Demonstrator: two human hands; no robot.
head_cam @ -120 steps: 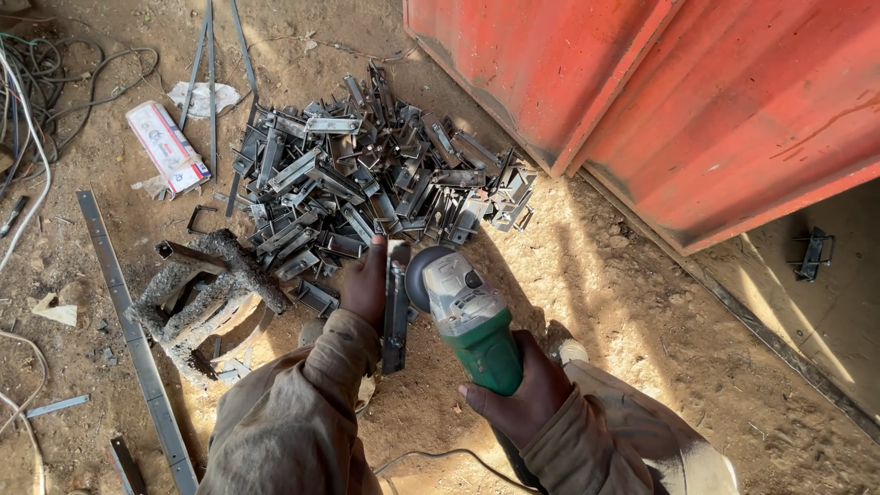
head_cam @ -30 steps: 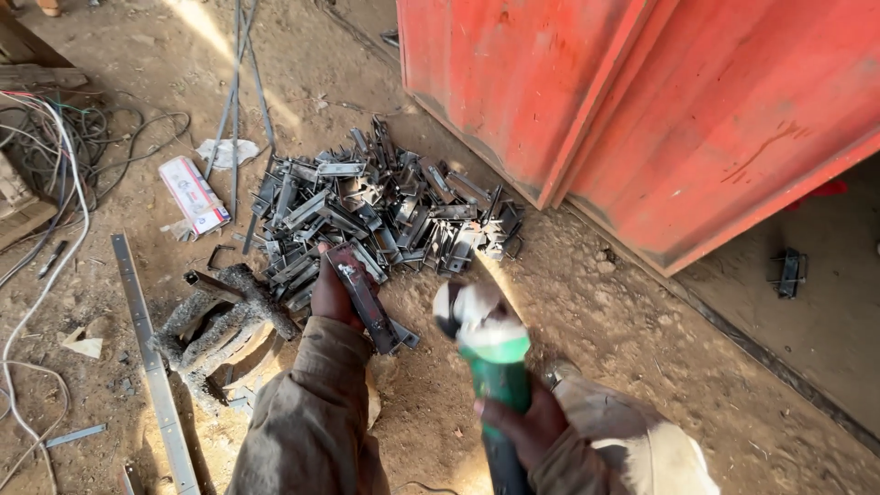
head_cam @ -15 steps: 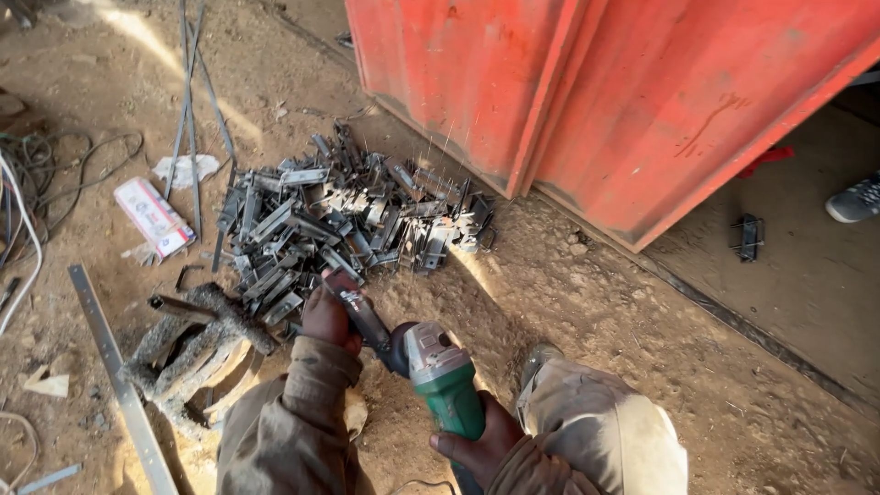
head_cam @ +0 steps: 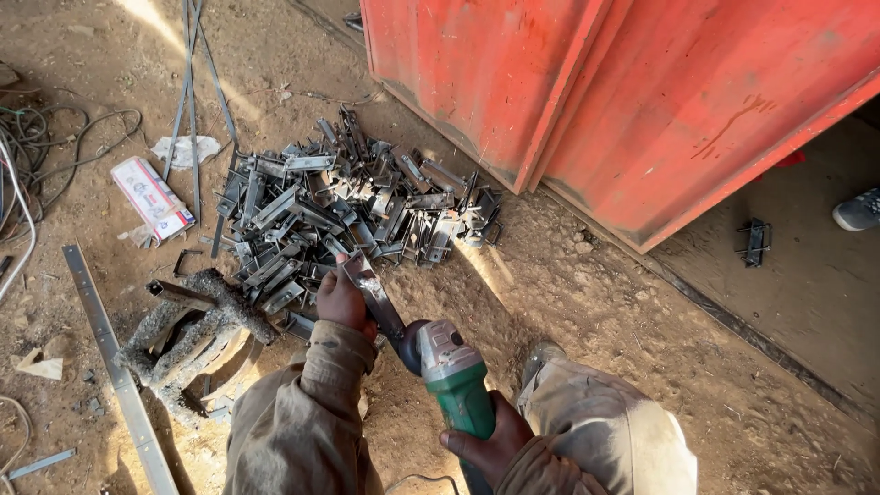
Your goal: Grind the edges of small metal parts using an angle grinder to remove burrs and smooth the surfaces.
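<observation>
Head-worn camera looks steeply down, close over the left hand (head_cam: 341, 301) and right hand (head_cam: 484, 442); dirt ground (head_cam: 568, 293) beyond fingers, far edges perhaps cropped.

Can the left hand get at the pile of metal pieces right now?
Probably not freely: the left hand is closed on a metal strip against the grinder. The pile of metal pieces lies just beyond it, unobstructed.

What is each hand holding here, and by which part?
Left hand grips a metal bracket by its upper end. Right hand holds a green angle grinder by the rear of its body.
</observation>
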